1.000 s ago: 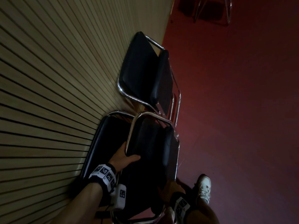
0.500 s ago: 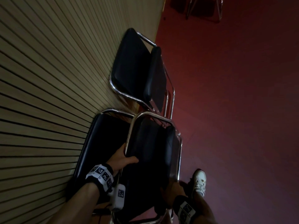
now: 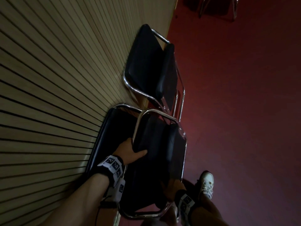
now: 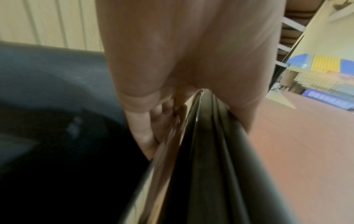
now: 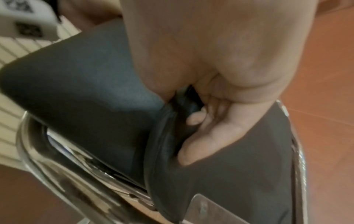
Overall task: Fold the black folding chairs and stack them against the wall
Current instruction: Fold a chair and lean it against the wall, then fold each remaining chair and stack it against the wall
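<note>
I hold a folded black chair (image 3: 156, 144) with a chrome frame upright beside the slatted wall (image 3: 57, 95). My left hand (image 3: 130, 150) grips its chrome side tube, thumb across the black back pad; the left wrist view shows fingers (image 4: 145, 133) curled round the folded chair's edge (image 4: 203, 151). My right hand (image 3: 172, 188) grips the lower edge of the seat pad, fingers (image 5: 201, 133) hooked under the black cushion (image 5: 95, 91). Another folded chair (image 3: 110, 141) leans on the wall just behind it. A third folded chair (image 3: 146, 67) leans on the wall farther along.
Red floor (image 3: 244, 111) stretches to the right. My white shoe (image 3: 206, 183) stands close to the held chair's foot. An unfolded chair (image 3: 216, 7) stands far off at the top. Stadium seating (image 4: 323, 65) shows in the distance.
The held chair stays in both hands, close against the chair at the wall. The view has swung slightly; my foot has shifted a little.
</note>
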